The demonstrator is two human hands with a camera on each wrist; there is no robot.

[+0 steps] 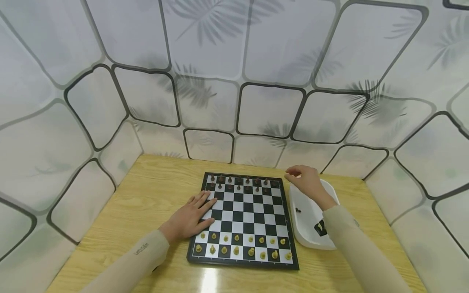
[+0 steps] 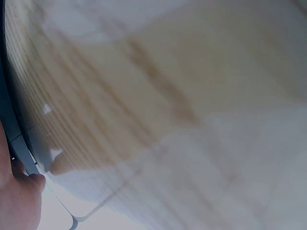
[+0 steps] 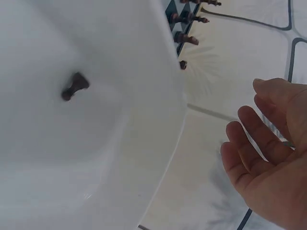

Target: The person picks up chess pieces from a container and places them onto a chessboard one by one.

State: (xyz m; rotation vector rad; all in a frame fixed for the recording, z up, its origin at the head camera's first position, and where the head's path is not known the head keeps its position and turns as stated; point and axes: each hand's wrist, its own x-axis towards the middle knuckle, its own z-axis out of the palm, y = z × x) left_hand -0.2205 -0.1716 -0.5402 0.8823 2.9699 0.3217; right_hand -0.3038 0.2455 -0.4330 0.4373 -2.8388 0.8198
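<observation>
A black-and-white chessboard (image 1: 238,207) lies on the table. Spread over its left edge, my left hand (image 1: 190,213) rests with fingers straight. In the left wrist view only part of that hand (image 2: 21,203) shows, beside the dark board edge (image 2: 8,108). Dark red chess pieces (image 1: 229,179) stand in two rows at the far side; yellow pieces (image 1: 236,250) fill two rows at the near side. My right hand (image 1: 307,181) hovers over the far end of a white tray (image 1: 305,230), fingers loosely bent, holding nothing. One dark pawn (image 3: 75,87) lies on its side in the tray.
Farther down the tray is a small black item with a pale marking (image 1: 320,228), partly covered by the right sleeve (image 1: 344,228). The wooden table (image 1: 146,191) meets patterned walls (image 1: 271,110) at the back and sides.
</observation>
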